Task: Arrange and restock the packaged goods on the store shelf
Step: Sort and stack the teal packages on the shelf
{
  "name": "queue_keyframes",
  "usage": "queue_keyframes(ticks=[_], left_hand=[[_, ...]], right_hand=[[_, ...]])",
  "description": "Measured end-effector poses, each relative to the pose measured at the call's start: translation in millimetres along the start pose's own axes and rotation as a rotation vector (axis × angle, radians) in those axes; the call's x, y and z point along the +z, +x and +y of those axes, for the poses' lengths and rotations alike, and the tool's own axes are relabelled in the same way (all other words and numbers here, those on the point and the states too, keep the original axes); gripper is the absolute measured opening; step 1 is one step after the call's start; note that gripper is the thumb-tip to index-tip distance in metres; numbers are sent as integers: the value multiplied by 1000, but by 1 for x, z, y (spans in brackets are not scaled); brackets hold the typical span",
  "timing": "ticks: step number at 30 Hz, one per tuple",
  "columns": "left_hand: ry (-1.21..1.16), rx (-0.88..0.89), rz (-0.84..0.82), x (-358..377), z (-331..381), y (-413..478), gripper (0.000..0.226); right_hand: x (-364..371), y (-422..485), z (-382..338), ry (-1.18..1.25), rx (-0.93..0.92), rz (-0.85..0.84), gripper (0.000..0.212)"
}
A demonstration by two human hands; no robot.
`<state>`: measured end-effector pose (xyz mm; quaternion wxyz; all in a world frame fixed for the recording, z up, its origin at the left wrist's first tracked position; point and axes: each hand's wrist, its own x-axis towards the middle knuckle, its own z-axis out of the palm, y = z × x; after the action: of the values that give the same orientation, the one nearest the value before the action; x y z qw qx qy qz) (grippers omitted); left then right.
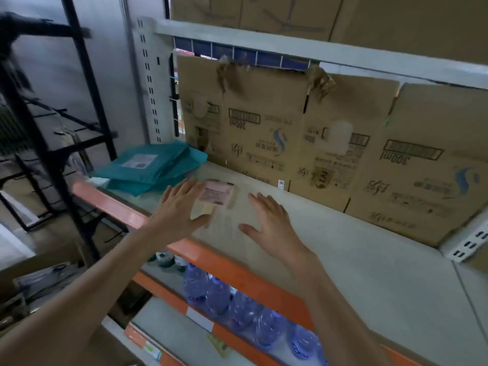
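Head view, left hand [182, 204], right hand [266, 220], package [226, 216] by shelf edge [211, 257]

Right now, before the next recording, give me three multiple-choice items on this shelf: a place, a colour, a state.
1. Where are the water bottles? A) under the orange edge B) on the top shelf C) on the floor
2. What colour are the flat packages at the left end of the shelf? A) red B) teal C) yellow
3. How are the left hand and right hand? A) fists B) open, fingers straight C) gripping bottles
Answers: 1 A, they stand below that edge; 2 B, plainly teal; 3 B, fingers straight on both.
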<state>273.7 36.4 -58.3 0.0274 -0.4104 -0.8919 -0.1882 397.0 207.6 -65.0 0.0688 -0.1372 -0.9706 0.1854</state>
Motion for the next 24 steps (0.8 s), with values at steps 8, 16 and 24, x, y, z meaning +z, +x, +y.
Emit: queue_keyframes(ticks=[8, 16, 24], left_hand=[[49, 1, -15, -40, -91, 90, 72], [-2, -38, -160, -39, -184, 154, 75], [-68, 128, -513, -47, -253, 230, 88]], right_hand=[[9, 118, -39, 67, -32, 89, 64], [31, 192, -68, 61, 90, -14, 69], [51, 240, -75, 144, 366, 62, 55]])
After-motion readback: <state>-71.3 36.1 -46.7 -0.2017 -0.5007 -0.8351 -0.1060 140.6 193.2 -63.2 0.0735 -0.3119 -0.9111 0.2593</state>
